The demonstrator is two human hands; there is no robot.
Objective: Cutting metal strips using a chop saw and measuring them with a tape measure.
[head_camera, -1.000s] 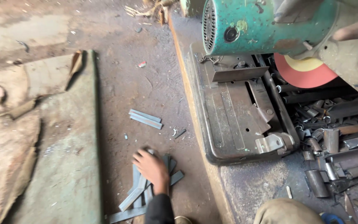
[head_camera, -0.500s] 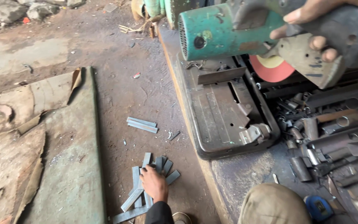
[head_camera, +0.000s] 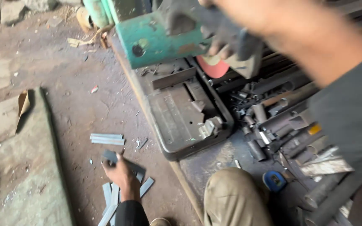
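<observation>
My left hand (head_camera: 121, 175) is low on the dirt floor, its fingers closed on a short dark flat metal piece (head_camera: 113, 157) raised just above a pile of grey metal strips (head_camera: 110, 196). My right hand (head_camera: 225, 39), blurred, grips the handle of a green chop saw (head_camera: 156, 42) at the top. The saw's red cutting disc (head_camera: 213, 69) hangs above the dark metal base (head_camera: 181, 111). My right forearm and sleeve fill the upper right corner.
Two grey strips (head_camera: 107, 139) lie apart from the pile, left of the saw base. Cut pipe ends and scrap (head_camera: 273, 125) crowd the right side. A blue tape measure (head_camera: 275, 181) sits beside my bent knee (head_camera: 231, 199). A flat greenish slab (head_camera: 26, 175) lies at left.
My left hand has come up off the pile with one dark piece in it. The view has swung closer to the saw, and my right arm now crosses the top right.
</observation>
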